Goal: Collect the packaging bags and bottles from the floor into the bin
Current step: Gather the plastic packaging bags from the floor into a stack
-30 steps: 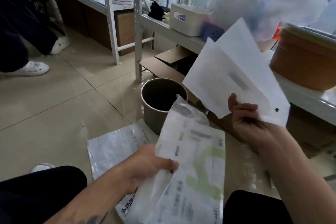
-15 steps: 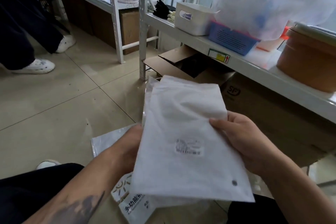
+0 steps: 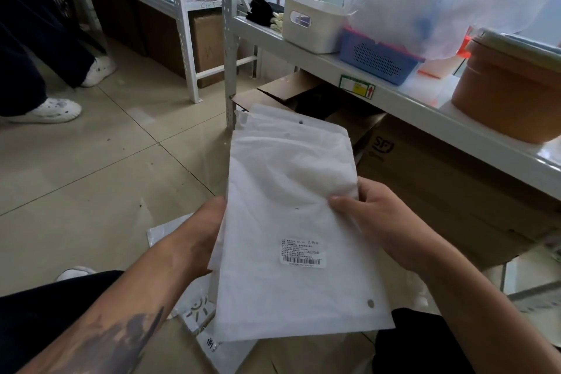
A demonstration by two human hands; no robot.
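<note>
Two hands hold one stack of white packaging bags [image 3: 291,222]. My left hand [image 3: 203,237] is closed on the stack's left edge, thumb on top; my right hand [image 3: 373,222] pinches the right edge with the fingers curled over the front sheet. The stack hangs above the floor [image 3: 91,167], its top corner near the shelf upright. More bags [image 3: 200,310] lie on the tiles beneath it, one printed with a sun mark.

Procedure for this step, as I judge it: square the edges, keep both grips firm so the slippery sheets do not fan out, then fold or roll the stack before lowering it into the bin. The bin itself is not visible; the stack probably covers it, so I should locate it before releasing.

Containers on the shelf [image 3: 303,48]: a white tub [image 3: 312,24], contents hidden; a blue perforated basket [image 3: 376,61] carrying a large translucent sack [image 3: 440,0]; a lidded brown pot [image 3: 510,88]. Below, an open cardboard box [image 3: 425,167].
</note>
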